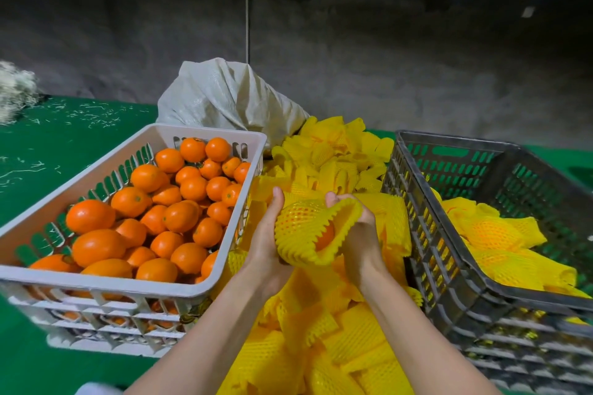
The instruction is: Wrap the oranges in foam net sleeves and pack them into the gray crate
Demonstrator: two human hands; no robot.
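At far left the green mat (48, 151) lies open up to the white crate (106, 287), which is heaped with bare oranges (179, 216). A woven sack (224, 96) sits behind the crate's far right corner. The crate's right rim is just beside the pile of loose foam sleeves (330, 154). This pile fills the gap between the 2 crates.

Above the pile, the left hand (268, 234) cups a foam net sleeve (298, 228) holding 1 orange (325, 239), seen through the sleeve's open mouth. The right hand (362, 234) grasps the mouth's edge, fingers curled.

At right, the gray crate (426, 244) has its near wall against the pile. Inside it, wrapped oranges (494, 234) lie toward the near end, with open room toward the far wall.
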